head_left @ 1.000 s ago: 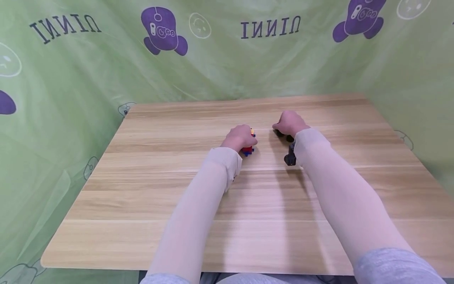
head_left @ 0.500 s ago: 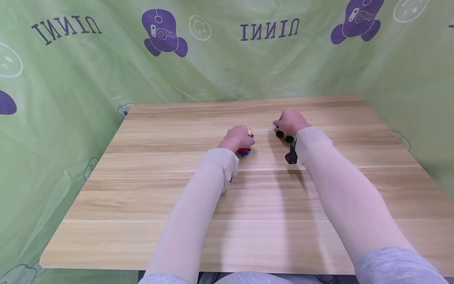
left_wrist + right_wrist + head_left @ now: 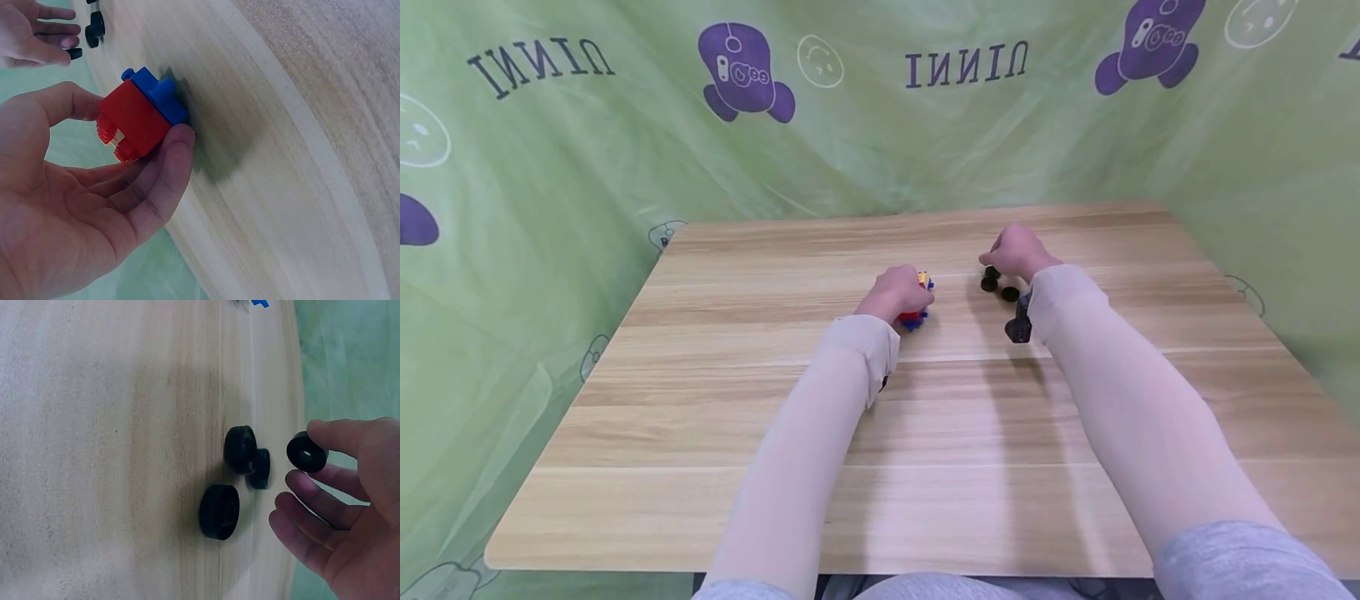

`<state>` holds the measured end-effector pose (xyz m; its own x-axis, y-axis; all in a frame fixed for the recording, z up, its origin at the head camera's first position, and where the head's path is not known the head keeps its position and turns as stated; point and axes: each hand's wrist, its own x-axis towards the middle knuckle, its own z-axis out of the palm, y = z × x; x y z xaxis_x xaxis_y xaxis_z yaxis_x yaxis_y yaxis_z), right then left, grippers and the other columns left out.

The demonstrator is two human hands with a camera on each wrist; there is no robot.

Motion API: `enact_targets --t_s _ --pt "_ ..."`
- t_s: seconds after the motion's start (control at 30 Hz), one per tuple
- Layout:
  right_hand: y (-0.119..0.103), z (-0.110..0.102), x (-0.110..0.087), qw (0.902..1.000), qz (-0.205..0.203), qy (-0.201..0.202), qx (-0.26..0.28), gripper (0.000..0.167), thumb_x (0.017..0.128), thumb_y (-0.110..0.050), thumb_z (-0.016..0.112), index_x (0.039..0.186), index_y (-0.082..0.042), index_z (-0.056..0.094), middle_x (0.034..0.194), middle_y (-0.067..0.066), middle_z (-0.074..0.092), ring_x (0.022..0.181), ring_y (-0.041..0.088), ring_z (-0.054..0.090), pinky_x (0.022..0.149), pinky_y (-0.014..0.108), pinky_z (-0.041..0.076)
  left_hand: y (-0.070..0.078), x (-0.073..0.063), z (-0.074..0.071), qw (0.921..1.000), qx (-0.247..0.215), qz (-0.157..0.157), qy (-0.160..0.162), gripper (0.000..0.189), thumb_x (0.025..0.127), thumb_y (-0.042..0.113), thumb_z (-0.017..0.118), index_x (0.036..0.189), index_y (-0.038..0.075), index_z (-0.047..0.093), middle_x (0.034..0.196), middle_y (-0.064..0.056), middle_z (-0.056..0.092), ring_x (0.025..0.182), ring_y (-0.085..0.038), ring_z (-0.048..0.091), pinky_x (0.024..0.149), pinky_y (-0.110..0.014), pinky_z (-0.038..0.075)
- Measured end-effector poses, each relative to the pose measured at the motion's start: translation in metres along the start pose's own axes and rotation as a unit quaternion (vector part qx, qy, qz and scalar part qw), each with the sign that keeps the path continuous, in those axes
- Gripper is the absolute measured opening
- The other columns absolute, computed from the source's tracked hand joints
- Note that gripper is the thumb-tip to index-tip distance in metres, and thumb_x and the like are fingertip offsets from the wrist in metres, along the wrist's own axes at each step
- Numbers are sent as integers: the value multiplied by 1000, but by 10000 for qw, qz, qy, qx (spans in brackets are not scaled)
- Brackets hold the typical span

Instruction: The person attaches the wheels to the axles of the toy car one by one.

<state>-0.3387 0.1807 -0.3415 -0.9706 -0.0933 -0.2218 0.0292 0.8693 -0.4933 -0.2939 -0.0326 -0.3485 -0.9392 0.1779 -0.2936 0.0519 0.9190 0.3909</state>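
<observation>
My left hand (image 3: 895, 292) grips a small toy of red, blue and yellow building blocks (image 3: 134, 115) between thumb and fingers, close over the table. In the left wrist view its red body faces up from the palm, and blue pieces line the side toward the wood. Up and to the right, my right hand (image 3: 1018, 250) pinches a black toy wheel (image 3: 314, 464) with a hole in its centre. Three more black wheels lie just beside that hand: one wheel (image 3: 219, 512) apart, a second wheel (image 3: 240, 450) overlapping a third wheel (image 3: 259, 469).
Both hands work over the far middle of a light wooden table (image 3: 700, 400). A green printed curtain (image 3: 865, 142) hangs behind its back edge and along the sides. A black wrist camera (image 3: 1019, 327) shows under the right sleeve.
My right hand has lifted slightly up and away with the wheel, uncovering the wheels on the table. The left hand and the block toy have shifted a little to the left.
</observation>
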Motion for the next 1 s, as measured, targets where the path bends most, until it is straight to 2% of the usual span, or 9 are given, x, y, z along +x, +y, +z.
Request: enact_targets --t_s 0.17,0.23,0.33,0.4,0.47,0.53,0.67,0.77,1.0 --pt "1 -2 0 9998 12 -69 171 41 102 -29 57 125 5 66 132 25 62 107 30 56 98 48 48 0 0 0 10000 -5 -34 -57 27 98 33 59 102 7 63 94 -7 62 78 -18 58 67 -27 48" --pt "0 -4 0 9998 -69 -5 208 40 102 -29 56 121 4 68 121 22 66 96 26 56 92 45 49 0 0 -1 10000 -9 -67 -60 28 99 33 58 103 7 63 95 -8 62 79 -18 58 68 -27 48" --pt "-3 -7 0 9995 -147 118 235 39 100 -30 58 116 4 71 91 12 66 72 18 50 78 38 46 0 -1 -3 9998 -122 -170 -62 29 99 34 58 107 6 62 98 -9 63 82 -19 60 68 -27 49" --pt "-6 -10 0 9993 -177 163 287 39 100 -30 58 115 4 70 85 9 62 67 16 46 75 36 45 -1 0 -4 9994 -231 -234 -55 32 99 34 58 111 5 61 102 -10 63 83 -20 60 67 -27 50" --pt "-9 -12 -1 9990 -193 189 342 41 100 -31 59 119 5 68 94 12 65 74 18 52 79 38 48 -1 1 -6 9990 -358 -275 -45 36 99 35 58 117 4 58 106 -11 62 86 -21 60 65 -27 51" --pt "-12 -14 -2 9987 -242 188 418 45 102 -32 58 125 6 63 115 20 65 92 26 58 88 44 50 -3 2 -7 9981 -554 -276 -14 39 99 36 58 121 4 56 110 -11 62 87 -21 60 64 -28 53" --pt "-17 -16 -2 9964 -298 216 762 52 102 -35 58 134 5 56 139 24 56 122 36 55 104 51 47 -6 4 -9 9909 -1317 -269 -16 43 100 34 60 127 2 52 115 -14 61 91 -23 61 71 -33 61" --pt "-20 -16 -2 9924 -378 253 1146 53 101 -35 60 137 3 55 139 23 57 124 37 56 104 50 49 -8 4 -11 9807 -1933 -281 -23 43 100 30 61 129 2 48 118 -16 60 92 -24 63 77 -38 63" --pt "-20 -9 -2 9771 -652 554 1948 50 99 -28 65 138 3 55 134 23 61 109 30 63 100 44 53 -12 7 -15 9614 -2739 -210 146 49 101 25 60 140 1 43 128 -19 58 99 -29 64 84 -41 62"
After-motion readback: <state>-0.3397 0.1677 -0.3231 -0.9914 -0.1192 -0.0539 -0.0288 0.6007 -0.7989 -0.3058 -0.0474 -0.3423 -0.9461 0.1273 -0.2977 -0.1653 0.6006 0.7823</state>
